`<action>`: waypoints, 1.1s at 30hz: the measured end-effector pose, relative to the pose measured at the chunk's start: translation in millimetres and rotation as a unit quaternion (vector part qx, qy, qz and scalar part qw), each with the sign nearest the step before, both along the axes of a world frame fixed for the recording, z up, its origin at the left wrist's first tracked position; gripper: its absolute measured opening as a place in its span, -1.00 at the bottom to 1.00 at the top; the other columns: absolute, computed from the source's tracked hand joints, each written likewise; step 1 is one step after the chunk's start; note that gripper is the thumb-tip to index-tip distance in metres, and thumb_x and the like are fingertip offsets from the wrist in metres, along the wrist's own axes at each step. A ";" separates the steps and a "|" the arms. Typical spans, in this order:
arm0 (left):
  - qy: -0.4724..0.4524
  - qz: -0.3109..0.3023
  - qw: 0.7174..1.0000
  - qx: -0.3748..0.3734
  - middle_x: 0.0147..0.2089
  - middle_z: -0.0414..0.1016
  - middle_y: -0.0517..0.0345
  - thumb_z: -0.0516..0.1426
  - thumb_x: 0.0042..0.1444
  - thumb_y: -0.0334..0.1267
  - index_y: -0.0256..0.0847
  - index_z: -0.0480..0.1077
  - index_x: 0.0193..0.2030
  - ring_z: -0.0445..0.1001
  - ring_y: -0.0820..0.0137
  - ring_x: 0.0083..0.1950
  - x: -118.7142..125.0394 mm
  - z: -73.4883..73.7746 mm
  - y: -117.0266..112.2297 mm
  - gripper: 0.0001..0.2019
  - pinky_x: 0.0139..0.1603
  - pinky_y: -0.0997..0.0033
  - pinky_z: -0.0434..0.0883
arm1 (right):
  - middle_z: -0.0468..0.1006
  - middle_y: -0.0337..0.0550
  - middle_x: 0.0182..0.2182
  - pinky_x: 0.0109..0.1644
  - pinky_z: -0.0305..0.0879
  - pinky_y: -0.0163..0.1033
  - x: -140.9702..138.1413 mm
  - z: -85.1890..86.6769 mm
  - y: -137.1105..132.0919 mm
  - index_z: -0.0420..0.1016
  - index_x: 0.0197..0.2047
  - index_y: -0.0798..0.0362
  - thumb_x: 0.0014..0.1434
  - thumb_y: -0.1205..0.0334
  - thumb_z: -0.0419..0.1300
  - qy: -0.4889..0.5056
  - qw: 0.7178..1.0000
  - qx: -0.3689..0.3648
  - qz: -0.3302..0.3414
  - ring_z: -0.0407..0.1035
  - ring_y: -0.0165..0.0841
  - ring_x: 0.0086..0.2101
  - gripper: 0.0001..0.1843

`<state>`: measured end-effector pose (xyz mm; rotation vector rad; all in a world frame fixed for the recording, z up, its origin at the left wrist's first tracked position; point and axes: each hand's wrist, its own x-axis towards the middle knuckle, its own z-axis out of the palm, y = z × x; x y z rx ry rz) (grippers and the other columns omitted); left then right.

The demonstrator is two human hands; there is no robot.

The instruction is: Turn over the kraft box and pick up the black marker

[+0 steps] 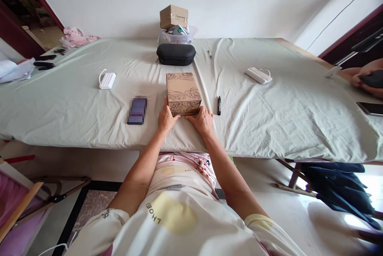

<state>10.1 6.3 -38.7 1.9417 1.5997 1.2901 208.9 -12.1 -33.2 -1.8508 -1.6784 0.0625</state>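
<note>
A brown cardboard box printed with dark rose outlines [182, 91] lies closed on the cloth-covered table [269, 120], near its front edge. My left hand [166, 118] rests against the box's near left corner, fingers curled onto it. My right hand [202, 120] lies at the near right corner, fingertips touching the box's front face. Both hands press on the box without lifting it. A black marker [219, 105] lies just right of the box. A dark phone [137, 110] lies to the left.
Behind the box sit a black oval case [176, 54], a clear tub of items [178, 36] and a plain carton [174, 16]. White chargers lie at left [107, 80] and right [257, 75]. Another person's hand [365, 78] rests at the right edge near a phone [371, 108].
</note>
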 end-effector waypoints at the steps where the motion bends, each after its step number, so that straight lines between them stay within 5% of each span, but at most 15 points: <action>1: 0.005 0.014 1.000 0.001 0.63 0.16 -0.44 0.55 0.00 -0.29 -0.20 -0.05 0.65 0.39 -0.22 0.54 2.6 0.1 -0.4 0.20 0.50 -0.13 0.44 | 0.63 0.17 -0.07 0.13 0.32 0.11 -4.4 -0.3 -0.7 0.36 -0.06 -0.01 0.13 -0.40 0.38 -0.004 1.000 0.003 -0.015 0.44 0.09 0.03 -0.33; 6: 0.002 0.047 0.999 -0.005 0.47 0.40 -0.51 0.58 -0.01 -0.17 -0.27 -0.02 0.64 0.51 -0.25 0.43 8.7 2.2 -2.0 0.21 0.42 -0.11 0.47 | 0.60 0.29 -0.05 0.17 0.28 0.21 -13.5 0.0 -2.0 0.35 -0.05 0.04 0.19 -0.46 0.30 -0.012 0.999 -0.008 -0.029 0.43 0.15 0.04 -0.29; 14: -0.036 0.033 0.998 -0.038 0.48 0.40 -0.48 0.50 0.14 -0.07 -0.21 0.02 0.62 0.47 -0.22 0.48 2.9 1.3 -1.3 0.07 0.46 -0.13 0.45 | 0.63 0.08 -0.08 0.09 0.31 0.05 0.1 -1.3 -0.8 0.36 -0.07 -0.03 0.26 -0.01 0.29 0.002 1.000 -0.024 0.000 0.42 0.03 -0.01 -0.69; 20: -0.022 0.021 0.998 -0.049 0.48 0.43 -0.41 0.45 0.13 -0.43 -0.25 0.16 0.55 0.48 -0.14 0.48 -3.1 3.0 -4.8 -0.09 0.47 -0.05 0.47 | 0.66 0.12 -0.06 0.09 0.30 0.03 1.5 0.4 -2.6 0.41 -0.06 -0.01 0.18 0.35 0.07 -0.010 1.000 -0.020 0.011 0.44 0.00 -0.04 -0.74; 33: 0.006 0.007 0.999 -0.054 0.56 0.35 -0.20 0.39 0.15 -0.48 -0.12 0.10 0.61 0.43 0.01 0.53 -7.9 11.0 -9.5 -0.05 0.53 0.03 0.44 | 0.66 0.03 -0.18 0.07 0.36 -0.03 10.7 -10.8 3.3 0.47 -0.13 -0.01 0.09 0.38 0.05 0.032 0.999 0.030 0.026 0.45 -0.10 -0.13 -0.70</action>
